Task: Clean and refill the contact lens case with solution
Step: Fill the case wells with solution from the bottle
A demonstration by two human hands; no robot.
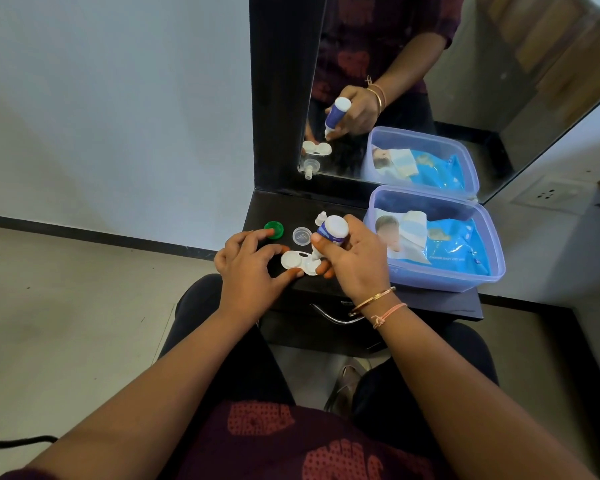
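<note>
The single wide-angle camera, worn on the head, looked forward and steeply down. The bench [284,209] lay close below it, the mirror [465,81] straight ahead.

Both bare forearms reach forward. The left hand [253,261] arches palm-down, thumb and forefinger pinching the case [292,260]. The right hand [355,259] curls round the bottle [333,231], tipping it downward.

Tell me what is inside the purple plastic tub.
A blue packet and a folded white sheet lie in the tub. Whatever lies beneath them is covered.
</note>
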